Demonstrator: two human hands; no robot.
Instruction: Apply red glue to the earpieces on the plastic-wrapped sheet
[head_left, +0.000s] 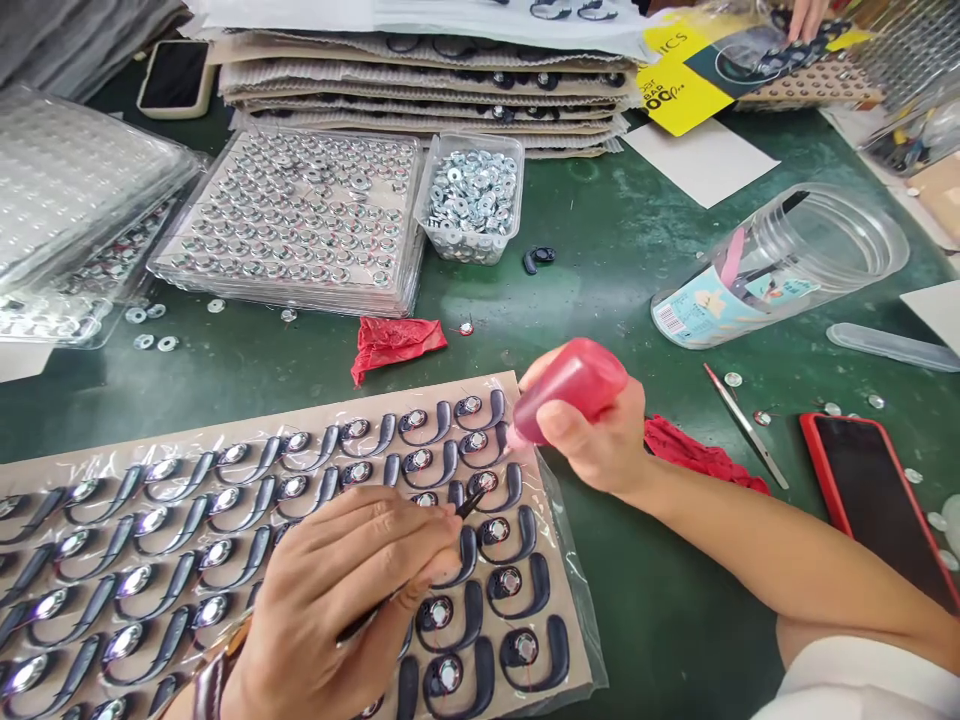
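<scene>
My right hand (611, 450) grips a red squeeze bottle (574, 385), tilted with its nozzle low over the right end of a cardboard sheet (536, 500). Curved black ear-hook shells (536, 580) with round silver parts stand on that sheet in rows, over clear film. My left hand (345, 585) is closed around dark tweezers (469, 505). Their tips are at a round silver part (485, 483) in a shell near the right edge. I cannot tell whether the tips touch it. My left hand covers some of the shells.
Behind the sheet are a stacked tray of round parts (300, 210), a tub of metal washers (480, 190) and red cloths (397, 345). To the right lie a clear jar (780, 270), metal tweezers (746, 425) and a red-cased phone (877, 500). Another person's hand (806, 15) shows far back.
</scene>
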